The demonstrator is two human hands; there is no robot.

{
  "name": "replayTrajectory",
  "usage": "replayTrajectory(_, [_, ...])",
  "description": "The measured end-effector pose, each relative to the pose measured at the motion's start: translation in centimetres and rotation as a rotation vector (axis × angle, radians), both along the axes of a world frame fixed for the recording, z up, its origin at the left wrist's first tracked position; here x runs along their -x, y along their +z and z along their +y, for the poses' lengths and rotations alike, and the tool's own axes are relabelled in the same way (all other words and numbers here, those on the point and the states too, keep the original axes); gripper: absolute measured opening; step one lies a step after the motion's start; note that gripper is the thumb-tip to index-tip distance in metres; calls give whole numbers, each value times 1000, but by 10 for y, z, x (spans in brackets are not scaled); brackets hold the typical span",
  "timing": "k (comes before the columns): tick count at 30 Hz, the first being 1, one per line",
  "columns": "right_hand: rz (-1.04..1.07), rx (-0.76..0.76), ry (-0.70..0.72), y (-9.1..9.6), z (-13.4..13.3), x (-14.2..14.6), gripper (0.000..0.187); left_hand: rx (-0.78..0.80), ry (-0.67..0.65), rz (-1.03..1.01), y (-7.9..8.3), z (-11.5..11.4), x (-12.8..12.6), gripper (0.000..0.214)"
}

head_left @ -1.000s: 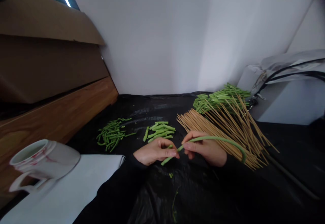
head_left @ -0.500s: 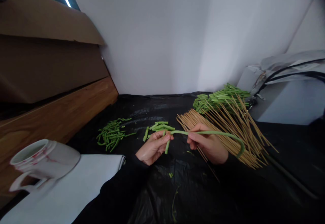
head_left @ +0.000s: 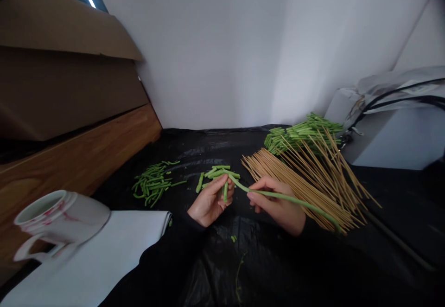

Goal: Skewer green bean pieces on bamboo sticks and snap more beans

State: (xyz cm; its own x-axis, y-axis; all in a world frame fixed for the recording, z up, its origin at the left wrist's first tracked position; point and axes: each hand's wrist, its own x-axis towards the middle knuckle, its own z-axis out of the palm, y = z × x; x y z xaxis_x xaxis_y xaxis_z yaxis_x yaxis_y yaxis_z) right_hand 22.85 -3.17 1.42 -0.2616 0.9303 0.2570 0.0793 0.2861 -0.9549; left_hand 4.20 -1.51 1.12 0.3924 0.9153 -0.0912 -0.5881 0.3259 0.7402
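A long green bean (head_left: 292, 199) stretches between my hands and curves down past my right wrist. My left hand (head_left: 211, 200) is closed, pinching its left end between thumb and fingers, with a short cut piece (head_left: 225, 191) also sticking down from that grip. The fingers of my right hand (head_left: 274, 205) are closed on the bean farther along. Just behind my left hand lies a small group of short bean pieces (head_left: 217, 172). Thin wooden skewers (head_left: 295, 184) are spread beneath and beyond my right hand.
At left lies a heap of thinner bean pieces (head_left: 155, 184); a larger pile (head_left: 306, 133) sits behind the skewers. A white mug (head_left: 66, 219) stands on a folded white sheet (head_left: 90, 270). Black plastic (head_left: 215, 270) covers the table. A white box (head_left: 392, 135) with cables stands right.
The bean bent upward at my left hand and now slopes down to the right. My right hand moved slightly left and lower, still gripping it.
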Motion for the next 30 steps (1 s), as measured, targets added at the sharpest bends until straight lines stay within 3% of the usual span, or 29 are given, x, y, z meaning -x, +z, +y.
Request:
replayTrajectory(5, [105,148,93,-2,10,-7,19,58,-78,-67,2,-2,-2,27])
replayTrajectory(14, [116,177,81,-3,9,-4,18,117,66,-54,5,-6,-11,31])
replayTrajectory(22, [293,313,184,-6,11,-7,18,145,-123,-261,14,-10,-6,29])
replayTrajectory(24, [334,324,184,-4,11,-9,16,130,-91,-281,14,-5,0,28])
replayTrajectory(28, [405,287,153,1,12,-15,16,80,118,-277,17,8,17,25])
replayTrajectory(30, [374,289,193,2,13,-15,15,63,114,-171,16,9,19,16])
